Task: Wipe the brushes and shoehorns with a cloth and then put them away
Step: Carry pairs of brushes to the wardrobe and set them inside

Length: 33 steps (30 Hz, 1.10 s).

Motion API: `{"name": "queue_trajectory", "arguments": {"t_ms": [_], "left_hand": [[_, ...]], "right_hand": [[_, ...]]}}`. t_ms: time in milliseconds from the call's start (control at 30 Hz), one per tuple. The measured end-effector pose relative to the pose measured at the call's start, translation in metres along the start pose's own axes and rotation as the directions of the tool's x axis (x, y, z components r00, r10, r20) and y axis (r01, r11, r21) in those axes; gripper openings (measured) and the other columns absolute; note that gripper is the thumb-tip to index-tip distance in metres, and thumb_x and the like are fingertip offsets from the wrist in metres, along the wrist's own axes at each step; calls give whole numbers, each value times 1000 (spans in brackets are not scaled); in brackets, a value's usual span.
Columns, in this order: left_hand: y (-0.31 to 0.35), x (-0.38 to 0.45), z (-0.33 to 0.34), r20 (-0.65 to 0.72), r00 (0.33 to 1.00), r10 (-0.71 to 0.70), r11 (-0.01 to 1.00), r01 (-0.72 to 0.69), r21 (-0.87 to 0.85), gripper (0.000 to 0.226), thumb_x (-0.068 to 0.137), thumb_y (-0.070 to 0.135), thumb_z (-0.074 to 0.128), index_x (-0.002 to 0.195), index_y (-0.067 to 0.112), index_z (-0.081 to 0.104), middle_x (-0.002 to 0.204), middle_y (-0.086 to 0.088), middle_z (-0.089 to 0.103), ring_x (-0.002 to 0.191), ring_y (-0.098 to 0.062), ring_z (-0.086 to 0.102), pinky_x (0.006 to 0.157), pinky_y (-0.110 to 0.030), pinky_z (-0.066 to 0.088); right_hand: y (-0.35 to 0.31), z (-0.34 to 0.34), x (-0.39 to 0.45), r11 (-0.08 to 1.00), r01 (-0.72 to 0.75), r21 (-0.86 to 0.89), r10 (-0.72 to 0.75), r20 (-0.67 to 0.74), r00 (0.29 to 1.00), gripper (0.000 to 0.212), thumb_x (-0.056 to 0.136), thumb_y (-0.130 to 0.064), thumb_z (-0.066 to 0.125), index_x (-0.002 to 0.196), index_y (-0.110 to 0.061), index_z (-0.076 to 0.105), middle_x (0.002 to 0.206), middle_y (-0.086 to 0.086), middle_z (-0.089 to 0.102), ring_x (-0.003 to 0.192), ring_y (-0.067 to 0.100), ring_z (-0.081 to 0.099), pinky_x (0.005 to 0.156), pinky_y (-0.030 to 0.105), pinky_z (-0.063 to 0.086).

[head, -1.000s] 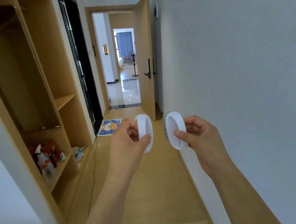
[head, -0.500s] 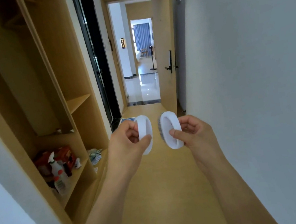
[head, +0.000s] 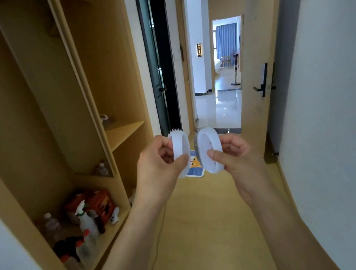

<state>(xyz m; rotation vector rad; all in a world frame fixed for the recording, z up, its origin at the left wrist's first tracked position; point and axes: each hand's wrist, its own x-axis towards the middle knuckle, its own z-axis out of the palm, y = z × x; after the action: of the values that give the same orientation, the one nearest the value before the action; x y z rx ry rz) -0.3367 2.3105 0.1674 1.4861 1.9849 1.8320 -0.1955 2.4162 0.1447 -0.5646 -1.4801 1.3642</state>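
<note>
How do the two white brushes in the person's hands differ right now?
The brush in the left hand is turned nearly edge-on and shows white, widely spaced teeth along its top; the brush in the right hand faces the camera more, showing its broad oval back, with dark fine bristles along its left edge. It also sits slightly lower. Both are white ovals, pinched between thumb and fingers, held apart at about the same level.

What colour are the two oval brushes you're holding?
White: the left oval plastic brush and right oval plastic brush, in the head view.
</note>
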Motion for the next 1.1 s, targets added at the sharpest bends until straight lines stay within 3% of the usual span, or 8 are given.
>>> {"name": "queue_trajectory", "arguments": {"t_ms": [133, 267, 533, 800, 933, 1100], "left_hand": [[-35, 52, 30, -18, 1000, 2, 1000, -2, -14, 25, 78, 15, 80, 83, 27, 58, 74, 18, 65, 67, 2, 61, 55, -8, 45], [-76, 105, 59, -18, 1000, -18, 999, 17, -43, 23, 78, 16, 80, 85, 23, 60, 77, 14, 65, 67, -1, 60, 55, -9, 46], [-165, 256, 102, 19, 998, -66, 985, 69, -161, 21, 79, 13, 79, 88, 18, 61, 77, 4, 68, 67, -2, 61, 54, -11, 49], [-243, 421, 111, 26, 993, -119, 977, 121, -176, 21, 81, 14, 78, 93, 12, 61, 81, -1, 70, 70, -10, 63, 59, -23, 52], [-287, 473, 112, 45, 978, -202, 950, 207, -232, 23, 82, 16, 76, 98, 11, 61, 87, 0, 72, 79, -11, 68, 59, -19, 49], [-343, 527, 109, -69, 974, -217, 966, 205, -155, 22, 81, 17, 78, 95, 17, 62, 83, 10, 70, 74, -4, 66, 59, -17, 54]], "right_hand": [[30, 0, 65, 1000, -1, -17, 2, 45, 999, 28, 80, -5, 79, 103, -19, 72, 93, -12, 75, 89, 9, 72, 76, 29, 57], [64, -2, 128, 999, -11, -32, 13, 35, 999, 29, 82, -5, 77, 109, -13, 69, 105, 5, 75, 100, 26, 70, 87, 43, 56], [129, 20, 286, 997, -24, -76, 22, -21, 1000, 25, 84, -2, 74, 108, -8, 69, 104, 11, 73, 96, 32, 68, 82, 41, 55], [185, 75, 450, 997, -42, -70, 41, -15, 999, 22, 84, -6, 77, 101, -18, 69, 101, 6, 74, 92, 22, 71, 75, 33, 53], [220, 99, 511, 996, -84, 1, 84, -6, 996, 21, 83, -5, 76, 101, -15, 70, 96, 3, 76, 88, 19, 72, 70, 29, 54], [270, 135, 583, 993, -106, 48, 103, 53, 993, 21, 84, -6, 76, 103, -13, 71, 97, 4, 76, 89, 21, 72, 70, 31, 58]]}}
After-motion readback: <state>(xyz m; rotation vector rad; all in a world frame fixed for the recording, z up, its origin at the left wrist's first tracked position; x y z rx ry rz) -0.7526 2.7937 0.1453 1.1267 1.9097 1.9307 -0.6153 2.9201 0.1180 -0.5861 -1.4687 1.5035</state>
